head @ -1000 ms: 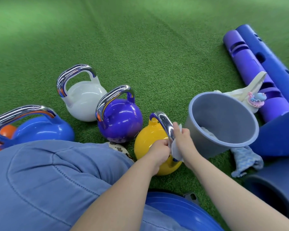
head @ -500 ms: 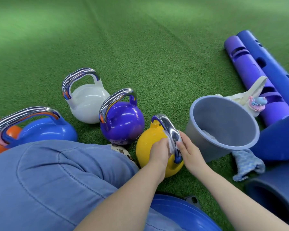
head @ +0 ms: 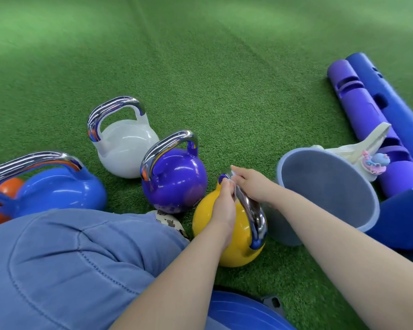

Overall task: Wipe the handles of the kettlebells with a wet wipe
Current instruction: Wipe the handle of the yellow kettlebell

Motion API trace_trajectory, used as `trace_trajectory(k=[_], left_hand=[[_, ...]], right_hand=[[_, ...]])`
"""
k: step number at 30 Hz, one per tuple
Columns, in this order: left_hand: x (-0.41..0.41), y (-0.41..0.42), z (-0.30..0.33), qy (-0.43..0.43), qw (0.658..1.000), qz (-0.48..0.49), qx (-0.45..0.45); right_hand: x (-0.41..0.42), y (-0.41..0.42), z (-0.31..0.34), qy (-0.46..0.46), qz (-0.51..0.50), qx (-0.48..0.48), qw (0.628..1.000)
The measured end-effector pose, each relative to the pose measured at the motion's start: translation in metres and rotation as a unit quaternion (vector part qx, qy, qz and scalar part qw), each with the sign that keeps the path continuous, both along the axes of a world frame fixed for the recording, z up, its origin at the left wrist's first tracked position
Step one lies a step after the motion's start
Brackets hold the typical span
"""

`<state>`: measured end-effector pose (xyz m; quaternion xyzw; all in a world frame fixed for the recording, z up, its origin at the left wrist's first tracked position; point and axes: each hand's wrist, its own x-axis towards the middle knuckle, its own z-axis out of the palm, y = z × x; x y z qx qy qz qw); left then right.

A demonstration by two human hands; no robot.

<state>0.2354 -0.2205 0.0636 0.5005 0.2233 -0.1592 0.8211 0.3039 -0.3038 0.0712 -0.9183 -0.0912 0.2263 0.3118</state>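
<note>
A yellow kettlebell point(head: 239, 232) with a chrome handle point(head: 254, 213) stands on the green turf in front of me. My left hand point(head: 223, 206) grips the handle's near side. My right hand point(head: 250, 184) pinches a white wet wipe point(head: 235, 181) against the far top of that handle; most of the wipe is hidden by my fingers. To the left stand a purple kettlebell point(head: 174, 179), a white one point(head: 126, 151), a blue one point(head: 57, 189) and part of an orange one point(head: 0, 203).
A grey bucket point(head: 332, 194) lies tilted just right of the yellow kettlebell. Purple point(head: 367, 120) and blue point(head: 396, 101) tubes and a cream bag point(head: 358, 148) lie at the right. My blue-trousered knee point(head: 69, 265) fills the lower left; a blue disc point(head: 243, 313) sits below.
My right hand has slid with the wipe from the handle's near end up to its far top. My left hand moved up along the handle too.
</note>
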Motion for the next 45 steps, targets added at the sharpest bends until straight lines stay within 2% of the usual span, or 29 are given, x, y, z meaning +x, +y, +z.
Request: trace_trajectory(k=[4,7,10,18,23,29,31,36,40,43,45], left_hand=[[0.018,0.008,-0.004,-0.001,1.0,0.007,-0.03],[0.026,0.012,-0.01,0.004,0.999,0.013,-0.045],[0.036,0.013,-0.023,0.019,0.998,0.018,-0.049],[0.05,0.016,-0.047,0.067,0.998,0.01,-0.002],[0.053,0.019,-0.052,0.069,0.995,-0.017,0.065],[0.05,0.018,-0.062,0.153,0.97,-0.049,0.185],[0.047,0.018,-0.061,0.162,0.967,-0.055,0.187],[0.052,0.017,-0.062,0.177,0.98,0.026,0.081],[0.053,0.023,-0.036,0.162,0.985,0.046,0.031],[0.051,0.03,-0.023,0.16,0.983,0.089,0.009],[0.049,0.035,-0.02,0.165,0.976,0.138,-0.004]], right_hand=[[0.019,0.008,0.001,0.088,-0.026,0.077,0.993],[0.033,0.01,0.002,0.215,-0.048,0.147,0.964],[0.047,0.009,-0.001,0.294,-0.065,0.161,0.94],[0.071,0.009,-0.028,0.355,-0.06,0.152,0.92],[0.078,0.01,-0.046,0.374,-0.064,0.141,0.914],[0.081,0.003,-0.066,0.419,-0.079,0.114,0.897],[0.083,0.004,-0.067,0.439,-0.088,0.116,0.887],[0.09,0.017,-0.049,0.457,-0.046,0.063,0.886],[0.094,0.033,-0.032,0.427,0.017,-0.03,0.903],[0.096,0.052,-0.025,0.339,0.097,-0.18,0.918],[0.096,0.066,-0.019,0.248,0.214,-0.308,0.893]])
